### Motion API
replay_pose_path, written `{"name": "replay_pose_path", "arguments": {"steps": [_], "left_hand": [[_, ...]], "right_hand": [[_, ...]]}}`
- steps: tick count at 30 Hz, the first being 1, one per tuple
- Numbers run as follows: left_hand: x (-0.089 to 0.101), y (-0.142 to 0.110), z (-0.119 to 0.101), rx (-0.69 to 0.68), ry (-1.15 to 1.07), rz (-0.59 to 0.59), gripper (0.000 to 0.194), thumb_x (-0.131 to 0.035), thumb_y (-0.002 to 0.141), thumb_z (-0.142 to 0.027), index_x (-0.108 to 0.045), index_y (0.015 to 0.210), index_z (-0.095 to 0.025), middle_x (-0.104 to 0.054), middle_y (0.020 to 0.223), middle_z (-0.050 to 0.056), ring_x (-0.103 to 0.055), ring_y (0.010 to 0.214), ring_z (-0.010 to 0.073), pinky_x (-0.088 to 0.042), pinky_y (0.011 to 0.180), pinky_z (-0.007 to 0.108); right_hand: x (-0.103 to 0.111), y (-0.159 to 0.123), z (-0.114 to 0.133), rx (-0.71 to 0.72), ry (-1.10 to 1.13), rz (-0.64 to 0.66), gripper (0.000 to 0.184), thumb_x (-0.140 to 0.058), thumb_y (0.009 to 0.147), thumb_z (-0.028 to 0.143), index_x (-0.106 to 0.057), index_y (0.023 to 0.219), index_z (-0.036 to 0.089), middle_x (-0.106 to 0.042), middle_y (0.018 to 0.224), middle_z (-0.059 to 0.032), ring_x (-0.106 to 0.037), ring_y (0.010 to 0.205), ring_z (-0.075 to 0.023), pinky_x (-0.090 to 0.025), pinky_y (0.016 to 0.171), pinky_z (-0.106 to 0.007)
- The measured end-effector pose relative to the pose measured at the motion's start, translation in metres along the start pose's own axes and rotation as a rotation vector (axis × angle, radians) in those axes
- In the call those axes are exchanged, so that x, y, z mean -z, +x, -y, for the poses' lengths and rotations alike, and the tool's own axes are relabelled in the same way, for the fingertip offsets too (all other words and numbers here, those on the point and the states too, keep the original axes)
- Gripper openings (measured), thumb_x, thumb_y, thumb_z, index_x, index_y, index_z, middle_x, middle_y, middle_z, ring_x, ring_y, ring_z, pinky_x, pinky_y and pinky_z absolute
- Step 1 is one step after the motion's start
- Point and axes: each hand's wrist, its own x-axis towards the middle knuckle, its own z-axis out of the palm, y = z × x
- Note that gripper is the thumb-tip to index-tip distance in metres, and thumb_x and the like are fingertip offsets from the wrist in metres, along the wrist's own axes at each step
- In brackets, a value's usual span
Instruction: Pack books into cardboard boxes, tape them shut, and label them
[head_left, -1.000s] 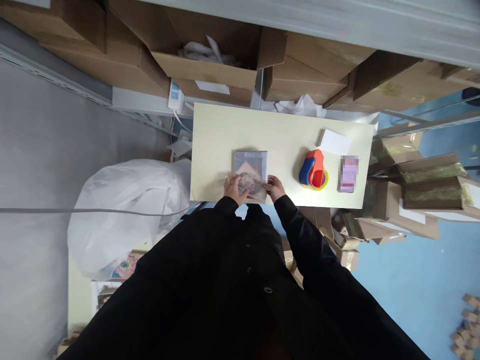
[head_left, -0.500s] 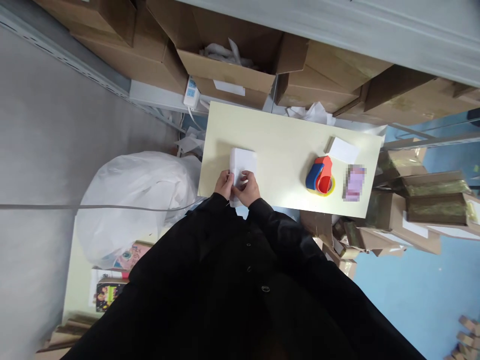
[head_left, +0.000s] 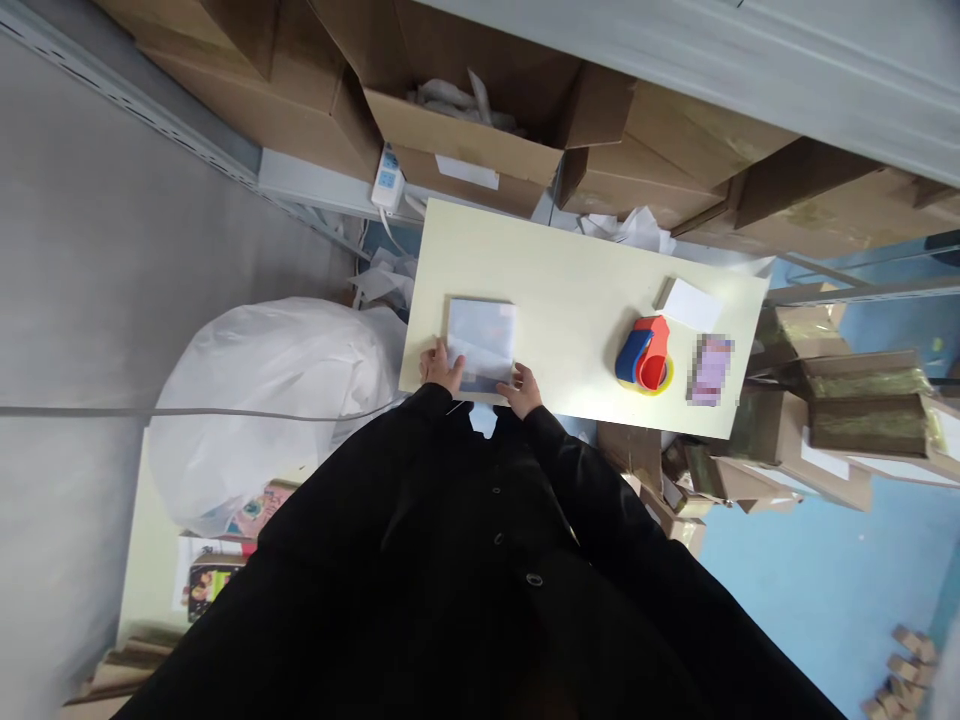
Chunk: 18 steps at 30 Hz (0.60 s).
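A flat, squarish pale grey-white packet (head_left: 481,335) with a shiny surface lies near the left end of the cream table (head_left: 559,300). What it contains cannot be made out. At its lower left edge rests my left hand (head_left: 442,367), fingers spread and thumb over the top face. My right hand (head_left: 523,390) touches the lower right corner, its thumb and fingers apart. Farther right on the table stands a red and blue tape dispenser (head_left: 645,355) with a yellowish roll. Beside it are a small stack of white paper or cards (head_left: 690,304) and a blurred-out purple item (head_left: 711,370).
Open cardboard boxes (head_left: 465,130) line the shelf behind the table, with a white power strip (head_left: 388,182) at its left. A large white plastic bag (head_left: 277,390) bulges on the left. Taped cartons (head_left: 874,410) are piled on the right. A grey cable (head_left: 225,411) crosses the left side.
The white packet was narrow, with both hands close together on it. Now it lies wider and flat, and my hands have moved apart to its two sides.
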Motion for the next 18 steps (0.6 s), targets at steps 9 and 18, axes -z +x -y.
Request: {"name": "replay_pose_path", "arguments": {"steps": [9, 18], "left_hand": [[-0.014, -0.020, 0.024, 0.095, -0.153, -0.016, 0.050, -0.057, 0.077, -0.042, -0.049, 0.123, -0.023, -0.051, 0.122, 0.014, -0.048, 0.118, 0.0284, -0.040, 0.098, 0.040], [0.006, 0.046, -0.003, 0.017, -0.174, -0.091, 0.056, -0.054, 0.080, -0.043, -0.048, 0.127, -0.014, -0.049, 0.126, 0.019, -0.043, 0.124, 0.0317, -0.030, 0.108, 0.044]], "right_hand": [[-0.004, -0.011, 0.019, -0.196, 0.325, 0.134, 0.061, -0.059, 0.059, 0.029, -0.047, 0.119, 0.035, -0.060, 0.095, -0.0027, -0.057, 0.084, -0.0194, -0.049, 0.066, -0.033], [-0.041, 0.030, 0.069, -0.126, 0.308, 0.075, 0.065, -0.062, 0.055, 0.030, -0.048, 0.118, 0.030, -0.057, 0.078, -0.0002, -0.056, 0.076, -0.0179, -0.047, 0.068, -0.032]]}}
